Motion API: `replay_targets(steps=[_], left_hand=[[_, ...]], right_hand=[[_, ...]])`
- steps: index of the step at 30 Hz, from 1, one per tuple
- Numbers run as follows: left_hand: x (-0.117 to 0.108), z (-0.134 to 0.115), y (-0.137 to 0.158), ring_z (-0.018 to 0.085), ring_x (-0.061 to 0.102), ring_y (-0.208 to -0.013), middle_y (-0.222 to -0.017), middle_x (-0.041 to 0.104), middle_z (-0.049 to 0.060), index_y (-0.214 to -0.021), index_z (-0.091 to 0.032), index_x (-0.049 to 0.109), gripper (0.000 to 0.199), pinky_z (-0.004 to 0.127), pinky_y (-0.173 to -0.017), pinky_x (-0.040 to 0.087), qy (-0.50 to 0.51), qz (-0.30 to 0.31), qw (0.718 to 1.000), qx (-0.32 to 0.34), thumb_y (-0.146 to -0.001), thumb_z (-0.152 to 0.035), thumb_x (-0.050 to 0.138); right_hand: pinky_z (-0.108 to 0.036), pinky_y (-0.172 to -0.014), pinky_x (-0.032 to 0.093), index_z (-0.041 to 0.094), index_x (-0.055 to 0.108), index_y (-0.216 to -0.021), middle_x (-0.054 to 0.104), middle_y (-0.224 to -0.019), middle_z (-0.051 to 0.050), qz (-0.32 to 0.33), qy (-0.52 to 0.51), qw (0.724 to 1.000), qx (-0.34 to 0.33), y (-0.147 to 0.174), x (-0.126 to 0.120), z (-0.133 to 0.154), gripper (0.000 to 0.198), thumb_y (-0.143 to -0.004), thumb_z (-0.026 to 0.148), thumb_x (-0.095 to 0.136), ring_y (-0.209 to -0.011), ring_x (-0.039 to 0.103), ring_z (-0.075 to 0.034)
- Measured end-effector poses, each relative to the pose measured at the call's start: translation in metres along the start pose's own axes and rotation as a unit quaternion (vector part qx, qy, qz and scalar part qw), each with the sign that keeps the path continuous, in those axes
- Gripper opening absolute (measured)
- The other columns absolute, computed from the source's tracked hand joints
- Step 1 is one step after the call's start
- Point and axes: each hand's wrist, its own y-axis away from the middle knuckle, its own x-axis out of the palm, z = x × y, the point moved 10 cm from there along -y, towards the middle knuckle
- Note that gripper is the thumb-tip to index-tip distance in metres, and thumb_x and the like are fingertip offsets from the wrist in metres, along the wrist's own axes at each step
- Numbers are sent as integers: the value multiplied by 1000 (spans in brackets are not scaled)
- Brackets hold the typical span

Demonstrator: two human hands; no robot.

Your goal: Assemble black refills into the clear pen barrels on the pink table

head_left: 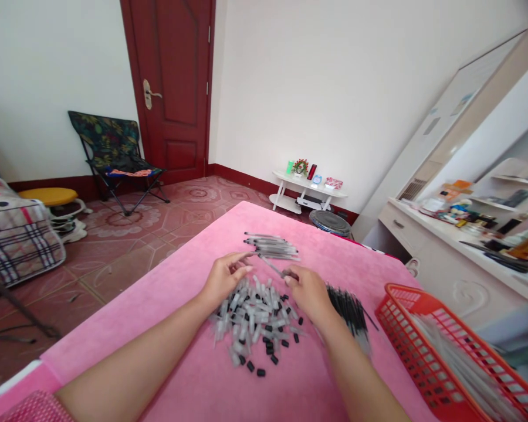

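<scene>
"what are the hands doing?"

"both bare hands are over a table covered in pink cloth (pixel 202 387). the right hand (pixel 307 287) pinches one end of a slender greyish tube (pixel 270 266) between thumb and fingers."

"and the left?"

"the left hand (pixel 226 274) has its thumb and index finger at the tube's other end. it's blurred there, so i can't tell whether they grip it."

"so where exactly is the tube?"

"between the two hands, slanting down from the left fingertips to the right ones, above a loose pile of small pieces (pixel 257 316). some of those are clear or whitish, others short and black; a few black ones lie at the near edge."

"what else is on the table?"

"just beyond the hands, a bundle of pale sticks with dark tips (pixel 273 246), lying sideways. beside the right forearm, a cluster of thin black sticks (pixel 348 310), partly hidden by it. at the right, a red lattice basket (pixel 405 296) holding long pale strips (pixel 466 363)."

"and the room?"

"a dark red door (pixel 176 88), a leaf-patterned folding chair (pixel 110 140) beside it, and a low white stand (pixel 285 203) by the wall, with red flowers (pixel 300 166) on top."
</scene>
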Motion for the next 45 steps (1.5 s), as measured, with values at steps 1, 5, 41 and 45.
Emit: replay_targets(steps=[1, 5, 41, 45], left_hand=[[1, -8, 1, 13, 57, -67, -87, 66, 5, -109, -18, 62, 37, 23, -60, 44, -17, 5, 1000, 23, -74, -29, 61], [6, -30, 8, 15, 59, -75, -87, 66, 6, -100, -19, 67, 24, 25, -68, 45, -70, 19, 993, 89, -79, -27, 57], [11, -27, 14, 11, 42, -45, -45, 45, -2, -52, -17, 47, 47, 22, -49, 33, -82, 39, 996, -17, -88, -42, 30], [6, -41, 10, 13, 52, -66, -73, 59, 1, -81, -17, 57, 21, 23, -61, 38, -121, 5, 992, 47, -82, -36, 48]], right_hand=[[-24, -66, 37, 23, 64, -83, 67, -82, -2, 0, -19, 1000, -2, 6, -1, 2, 17, -79, 21, 48, -78, 59, -16], [-23, -68, 38, 23, 66, -81, 68, -79, -2, 5, -64, 998, -8, 17, -2, 4, 19, -78, 20, 47, -78, 59, -16], [-28, -79, 39, 23, 71, -84, 70, -86, -4, -54, -68, 995, -52, 19, -25, 18, 20, -77, 18, 52, -84, 59, -19], [-27, -74, 40, 23, 71, -86, 70, -84, -3, -41, -73, 996, -29, 18, -22, 8, 23, -77, 17, 51, -83, 60, -19]])
